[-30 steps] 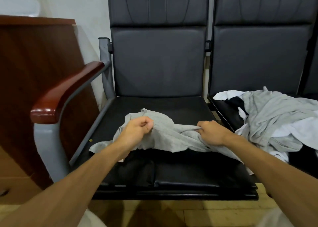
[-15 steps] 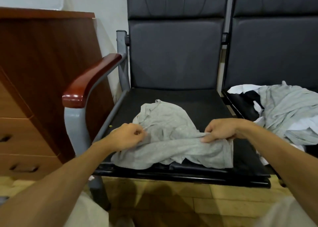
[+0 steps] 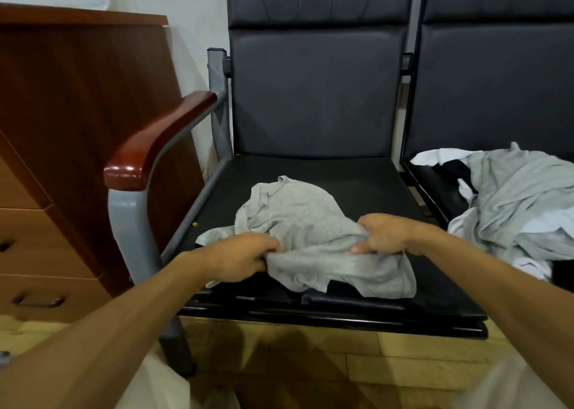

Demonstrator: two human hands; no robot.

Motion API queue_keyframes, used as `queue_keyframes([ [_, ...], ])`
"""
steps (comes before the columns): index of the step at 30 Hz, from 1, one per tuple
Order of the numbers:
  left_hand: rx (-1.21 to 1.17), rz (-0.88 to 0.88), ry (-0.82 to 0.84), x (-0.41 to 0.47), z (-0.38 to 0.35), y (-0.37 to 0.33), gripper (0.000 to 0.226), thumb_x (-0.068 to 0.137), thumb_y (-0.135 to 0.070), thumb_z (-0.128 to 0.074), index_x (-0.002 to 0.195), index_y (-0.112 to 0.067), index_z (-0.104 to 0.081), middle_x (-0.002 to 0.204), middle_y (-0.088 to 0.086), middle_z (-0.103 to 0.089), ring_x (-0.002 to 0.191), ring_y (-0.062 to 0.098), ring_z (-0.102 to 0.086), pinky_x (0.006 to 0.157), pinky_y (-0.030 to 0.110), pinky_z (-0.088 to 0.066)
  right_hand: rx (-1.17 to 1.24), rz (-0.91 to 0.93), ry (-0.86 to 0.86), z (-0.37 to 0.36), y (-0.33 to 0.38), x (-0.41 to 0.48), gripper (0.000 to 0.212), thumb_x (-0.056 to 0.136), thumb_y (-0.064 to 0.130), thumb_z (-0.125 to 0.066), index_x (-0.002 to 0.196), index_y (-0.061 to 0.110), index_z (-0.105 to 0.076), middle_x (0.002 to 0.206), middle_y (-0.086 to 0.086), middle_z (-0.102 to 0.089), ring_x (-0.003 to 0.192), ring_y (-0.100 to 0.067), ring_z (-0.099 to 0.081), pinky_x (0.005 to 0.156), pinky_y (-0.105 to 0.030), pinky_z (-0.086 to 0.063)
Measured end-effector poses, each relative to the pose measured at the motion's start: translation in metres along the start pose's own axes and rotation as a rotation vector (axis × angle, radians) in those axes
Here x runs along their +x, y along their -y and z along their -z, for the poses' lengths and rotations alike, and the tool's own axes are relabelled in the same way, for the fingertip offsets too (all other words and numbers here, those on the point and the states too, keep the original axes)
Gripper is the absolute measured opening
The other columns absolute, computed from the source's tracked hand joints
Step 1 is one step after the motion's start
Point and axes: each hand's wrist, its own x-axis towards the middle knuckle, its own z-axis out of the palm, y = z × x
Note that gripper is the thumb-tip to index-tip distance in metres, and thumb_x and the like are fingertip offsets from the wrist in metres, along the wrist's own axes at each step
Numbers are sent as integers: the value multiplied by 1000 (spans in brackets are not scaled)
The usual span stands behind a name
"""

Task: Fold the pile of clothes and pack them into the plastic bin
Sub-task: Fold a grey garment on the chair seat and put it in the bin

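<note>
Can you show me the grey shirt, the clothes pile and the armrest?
Grey shirt (image 3: 306, 219): head view, its crumpled middle.
Clothes pile (image 3: 525, 203): head view, the top grey garment.
Armrest (image 3: 155, 141): head view, its wooden top.

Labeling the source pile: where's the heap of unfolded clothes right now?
Head view, far right: the heap lies on the seat of the right chair, beside the right hand, which grips the gray shirt on the left chair.
</note>
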Motion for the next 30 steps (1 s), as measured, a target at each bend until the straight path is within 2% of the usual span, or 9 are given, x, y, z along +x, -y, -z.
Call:
queue_keyframes([
  [4,-186,44,-164,5,8,-5,18,90,-5,-56,94,-21,-62,98,-1,-66,95,13,-59,86,28,-46,304,-7,-17,13,-18,-23,21,86,13,-70,100,15,-54,108,-7,-61,105,-26,-60,96,-45,-51],
  [9,-361,57,-263,14,17,-24,15,95,-7,-48,99,-6,-63,98,9,-67,91,18,-62,79,22,-48,541,128,380,20,-26,-67,36,90,-2,-59,125,8,-55,119,-12,-67,106,-20,-66,85,-30,-56],
  [12,-412,63,-353,13,21,-29,16,96,-13,-51,95,-3,-63,94,11,-66,81,12,-59,69,18,-46,846,186,353,22,-27,-79,44,85,10,-70,127,5,-59,123,-18,-64,106,-25,-66,80,-31,-58],
  [14,-403,88,-376,9,21,-26,15,95,-19,-56,101,-7,-63,97,5,-64,83,8,-57,70,15,-45,896,128,261,23,-30,-78,45,81,21,-69,124,7,-63,115,-15,-68,98,-23,-69,77,-30,-60],
  [17,-347,107,-248,-2,21,-15,13,88,-22,-66,100,-18,-63,101,0,-63,94,15,-59,83,29,-48,772,52,360,19,-28,-78,45,88,31,-57,125,6,-61,114,-15,-68,93,-23,-69,74,-35,-60],
  [21,-236,72,202,-17,19,-12,18,86,-20,-70,103,-20,-69,103,-1,-66,98,15,-61,87,30,-50,512,5,552,17,-19,-72,54,98,46,-39,124,3,-60,117,-16,-68,94,-31,-69,68,-35,-60],
  [23,-226,113,335,-20,17,-17,26,86,-30,-69,112,-27,-66,111,-11,-61,103,6,-56,87,19,-45,391,-93,405,12,-14,-64,50,99,45,-41,116,4,-64,107,-14,-71,86,-28,-71,65,-31,-58],
  [25,-273,147,338,-18,18,-19,32,89,-33,-66,120,-31,-62,119,-17,-54,112,4,-49,90,14,-39,215,-171,182,5,-13,-52,44,100,42,-44,112,5,-64,95,-10,-72,72,-20,-70,58,-25,-54],
  [30,-313,215,519,-18,23,-21,68,71,-20,-61,134,-42,-48,138,-15,-31,127,6,-26,105,26,-24,-52,-148,22,-18,-5,-31,49,92,59,-49,93,11,-62,83,2,-63,66,-12,-57,56,-23,-43],
])
